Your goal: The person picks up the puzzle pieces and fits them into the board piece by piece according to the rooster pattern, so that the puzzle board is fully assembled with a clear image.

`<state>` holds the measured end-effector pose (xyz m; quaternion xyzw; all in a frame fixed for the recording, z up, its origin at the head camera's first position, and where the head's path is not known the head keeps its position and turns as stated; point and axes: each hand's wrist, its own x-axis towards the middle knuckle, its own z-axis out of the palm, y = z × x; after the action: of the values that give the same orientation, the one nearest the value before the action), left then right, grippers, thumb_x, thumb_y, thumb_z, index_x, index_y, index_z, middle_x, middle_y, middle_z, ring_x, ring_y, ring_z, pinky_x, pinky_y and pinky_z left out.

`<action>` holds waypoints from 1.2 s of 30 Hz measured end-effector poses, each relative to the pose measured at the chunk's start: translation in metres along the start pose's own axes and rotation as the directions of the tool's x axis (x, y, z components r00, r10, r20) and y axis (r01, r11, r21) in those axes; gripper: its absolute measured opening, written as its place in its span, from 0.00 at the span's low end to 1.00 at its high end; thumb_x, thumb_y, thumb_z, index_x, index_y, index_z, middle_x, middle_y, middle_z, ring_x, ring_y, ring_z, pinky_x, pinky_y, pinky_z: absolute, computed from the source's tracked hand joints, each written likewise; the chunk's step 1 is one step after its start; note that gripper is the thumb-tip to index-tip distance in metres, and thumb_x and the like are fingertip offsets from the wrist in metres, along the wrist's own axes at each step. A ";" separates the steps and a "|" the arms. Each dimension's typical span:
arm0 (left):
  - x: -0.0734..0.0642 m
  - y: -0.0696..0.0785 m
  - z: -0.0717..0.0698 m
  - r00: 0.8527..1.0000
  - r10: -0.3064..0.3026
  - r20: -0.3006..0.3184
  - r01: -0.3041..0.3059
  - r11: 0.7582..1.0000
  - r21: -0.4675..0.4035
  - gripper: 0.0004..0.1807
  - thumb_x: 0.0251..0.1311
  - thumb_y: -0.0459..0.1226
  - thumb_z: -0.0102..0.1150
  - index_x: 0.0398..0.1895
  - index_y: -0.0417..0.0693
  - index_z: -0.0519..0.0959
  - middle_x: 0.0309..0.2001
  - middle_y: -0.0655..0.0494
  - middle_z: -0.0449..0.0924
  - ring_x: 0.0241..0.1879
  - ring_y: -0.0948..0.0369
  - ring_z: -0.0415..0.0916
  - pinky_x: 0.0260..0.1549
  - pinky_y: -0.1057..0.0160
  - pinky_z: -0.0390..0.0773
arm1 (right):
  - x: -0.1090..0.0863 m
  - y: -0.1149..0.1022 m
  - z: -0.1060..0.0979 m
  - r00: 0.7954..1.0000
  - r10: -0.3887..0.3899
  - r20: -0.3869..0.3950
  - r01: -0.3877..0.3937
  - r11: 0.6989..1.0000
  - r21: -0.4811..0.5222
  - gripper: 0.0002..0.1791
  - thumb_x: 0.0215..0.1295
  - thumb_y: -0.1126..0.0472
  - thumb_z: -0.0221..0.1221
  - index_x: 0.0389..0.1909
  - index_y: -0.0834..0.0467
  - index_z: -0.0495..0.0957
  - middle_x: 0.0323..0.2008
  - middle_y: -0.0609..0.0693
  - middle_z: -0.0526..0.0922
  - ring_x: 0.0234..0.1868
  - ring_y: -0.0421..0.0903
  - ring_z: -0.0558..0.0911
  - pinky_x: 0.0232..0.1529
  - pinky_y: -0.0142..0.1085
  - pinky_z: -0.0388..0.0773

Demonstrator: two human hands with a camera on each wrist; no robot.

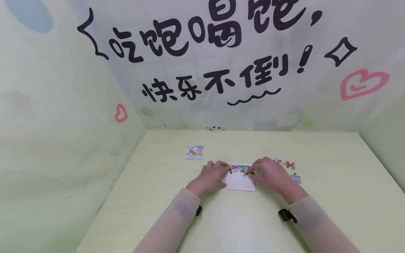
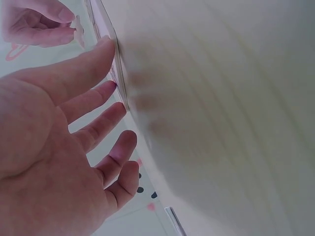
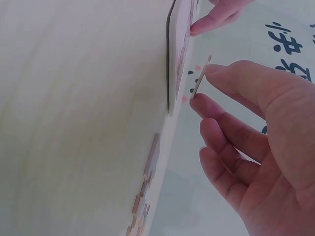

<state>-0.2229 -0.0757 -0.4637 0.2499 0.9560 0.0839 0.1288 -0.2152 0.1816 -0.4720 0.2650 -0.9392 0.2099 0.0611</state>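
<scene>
A flat puzzle board (image 1: 239, 181) lies on the table, with fitted pieces (image 1: 237, 168) along its far side and a bare white area nearer the person. My left hand (image 1: 210, 177) rests against the board's left side, thumb and fingertips touching its edge, the fingers loosely extended in the left wrist view. Thumb and index finger of my right hand (image 1: 272, 174) pinch a thin puzzle piece (image 3: 201, 78). That piece is held above the board's right part, seen edge-on in the right wrist view, so its picture is hidden there.
Loose puzzle pieces (image 1: 289, 164) lie right of the board, partly behind the right hand. A small picture card (image 1: 194, 152) with a colourful bird lies farther back on the left. Walls with printed lettering (image 1: 186, 88) stand behind the pale table (image 1: 332, 168).
</scene>
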 end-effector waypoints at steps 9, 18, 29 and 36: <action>0.001 -0.001 0.002 1.000 0.003 -0.002 -0.003 1.000 0.017 0.38 0.64 0.48 0.70 0.77 0.61 0.68 0.77 0.62 0.63 0.65 0.52 0.62 0.60 0.54 0.67 | 0.000 -0.011 0.000 1.000 -0.012 -0.011 0.012 1.000 -0.008 0.06 0.59 0.62 0.73 0.35 0.48 0.91 0.39 0.44 0.90 0.43 0.49 0.84 0.47 0.49 0.83; 0.003 -0.002 0.002 1.000 0.009 -0.002 -0.009 1.000 0.016 0.38 0.64 0.48 0.69 0.77 0.61 0.68 0.77 0.62 0.63 0.64 0.53 0.62 0.59 0.54 0.67 | -0.001 -0.019 0.002 1.000 0.004 0.015 -0.004 1.000 -0.027 0.07 0.58 0.62 0.74 0.36 0.49 0.91 0.41 0.46 0.90 0.46 0.50 0.84 0.50 0.49 0.83; 0.002 -0.004 0.004 1.000 -0.003 0.001 0.003 0.999 0.039 0.38 0.64 0.50 0.69 0.77 0.65 0.67 0.77 0.64 0.63 0.63 0.53 0.63 0.58 0.53 0.67 | 0.006 -0.030 0.012 0.999 -0.021 0.041 0.024 0.996 -0.086 0.05 0.57 0.59 0.75 0.34 0.49 0.91 0.40 0.45 0.90 0.46 0.48 0.83 0.51 0.46 0.83; 0.002 -0.004 0.005 1.000 0.001 0.001 -0.001 1.000 0.029 0.38 0.64 0.49 0.69 0.77 0.63 0.67 0.77 0.63 0.62 0.62 0.53 0.63 0.56 0.53 0.66 | 0.011 -0.035 0.016 0.996 -0.067 0.059 0.073 0.992 -0.101 0.05 0.58 0.61 0.74 0.35 0.50 0.91 0.38 0.43 0.89 0.43 0.46 0.82 0.49 0.45 0.83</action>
<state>-0.2248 -0.0775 -0.4696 0.2521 0.9570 0.0699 0.1255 -0.2065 0.1428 -0.4712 0.3000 -0.9402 0.1515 0.0560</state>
